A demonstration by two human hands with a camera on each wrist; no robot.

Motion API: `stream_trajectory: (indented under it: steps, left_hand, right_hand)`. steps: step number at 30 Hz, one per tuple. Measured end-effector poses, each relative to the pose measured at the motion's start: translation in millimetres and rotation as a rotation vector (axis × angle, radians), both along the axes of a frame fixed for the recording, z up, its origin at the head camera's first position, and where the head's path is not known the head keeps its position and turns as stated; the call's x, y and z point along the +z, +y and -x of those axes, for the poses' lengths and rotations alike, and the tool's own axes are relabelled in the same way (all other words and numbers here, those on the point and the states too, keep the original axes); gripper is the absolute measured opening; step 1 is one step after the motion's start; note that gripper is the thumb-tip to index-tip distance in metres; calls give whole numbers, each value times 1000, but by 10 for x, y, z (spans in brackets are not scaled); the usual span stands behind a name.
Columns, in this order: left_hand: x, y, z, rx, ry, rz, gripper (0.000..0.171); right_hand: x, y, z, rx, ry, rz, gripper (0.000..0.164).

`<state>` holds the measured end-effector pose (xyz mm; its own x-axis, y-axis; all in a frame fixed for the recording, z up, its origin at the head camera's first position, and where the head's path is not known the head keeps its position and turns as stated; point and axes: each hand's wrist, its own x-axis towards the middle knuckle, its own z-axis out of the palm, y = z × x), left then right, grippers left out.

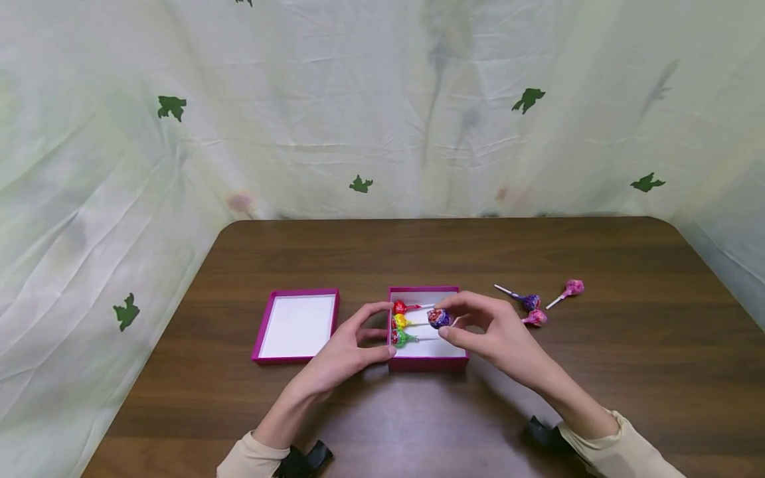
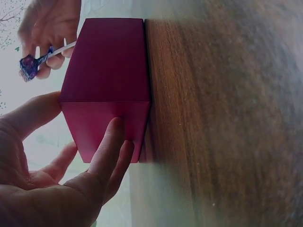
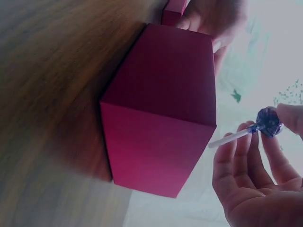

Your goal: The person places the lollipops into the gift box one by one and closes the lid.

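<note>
An open magenta box (image 1: 427, 364) with a white inside holds a red lollipop (image 1: 399, 307), a yellow lollipop (image 1: 400, 321) and a green lollipop (image 1: 404, 338), heads to the left. Over its right part, my right hand (image 1: 499, 335) pinches a purple-wrapped lollipop (image 1: 439, 318) by the head between thumb and finger. In the right wrist view, this lollipop's white stick (image 3: 229, 139) points toward the box. My left hand (image 1: 346, 350) touches the box's left side with fingers spread; in the left wrist view, fingertips (image 2: 116, 125) rest against the outer wall.
Left of the box, a magenta-rimmed lid (image 1: 297, 326) lies with its white inside up. To the right are a purple lollipop (image 1: 529, 302) and two pink lollipops (image 1: 574, 287), loosely grouped on the brown wooden table (image 1: 621, 372). A pale curtain (image 1: 394, 113) hangs behind.
</note>
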<state>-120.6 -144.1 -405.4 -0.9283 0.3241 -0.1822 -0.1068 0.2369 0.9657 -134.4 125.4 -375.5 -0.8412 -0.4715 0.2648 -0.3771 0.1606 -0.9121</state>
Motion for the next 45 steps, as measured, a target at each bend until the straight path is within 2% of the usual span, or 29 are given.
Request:
stream_trajectory:
  steps: [9,13,22,27,36,45]
  left_hand:
    - [-1,-7,1,-10,7,-10,66]
    - [-3,-5,-2,-12,8,-19,65]
    - [13,-33,-10,-51,12,-14,66]
    - [31,-37,-16,-68,18,-19,65]
    - [26,-37,-13,-59,22,-18,66]
    - [18,-34,-5,-57,15,-23,68]
  right_hand:
    - [-17,-163,61,26,7,-170,24]
    - [-31,-224,95,31,39,-243,26]
    - [-80,-315,191,57,85,-327,26]
    - [-73,-338,234,126,84,-360,23]
    - [-34,-433,342,243,104,-541,17]
    - [-51,-519,388,288,117,-622,17]
